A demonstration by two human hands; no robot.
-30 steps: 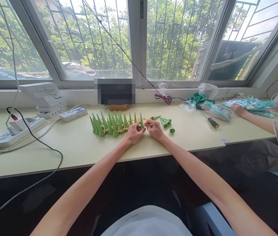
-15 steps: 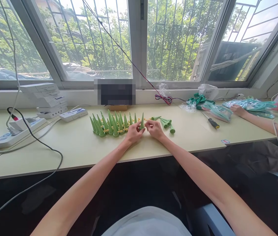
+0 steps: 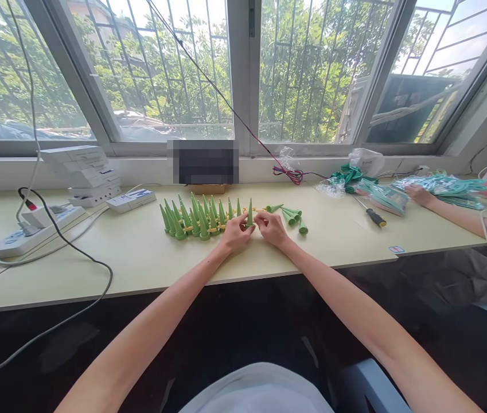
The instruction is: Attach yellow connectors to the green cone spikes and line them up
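My left hand (image 3: 237, 234) is closed around the base of an upright green cone (image 3: 250, 213) on the table (image 3: 148, 258). Right beside it, my right hand (image 3: 270, 227) has its fingers pinched together; whatever is between them is too small to make out. To the left, several green cones (image 3: 194, 221) stand upright in a cluster, with yellow pieces (image 3: 212, 230) around their lower parts. More yellow bits (image 3: 263, 210) show just behind my right hand. Several loose green cones (image 3: 291, 214) lie on their sides to its right.
A screwdriver (image 3: 376, 217) and bagged teal cords (image 3: 383, 195) lie at right, near another person's hand (image 3: 419, 195). White boxes (image 3: 92, 175) are stacked at left behind a power strip (image 3: 32, 234). A dark cable (image 3: 92, 263) hangs over the table's front edge.
The whole view has shifted slightly. Both my hands keep nearly the same pose at the upright cone, and the other cones stay in place.
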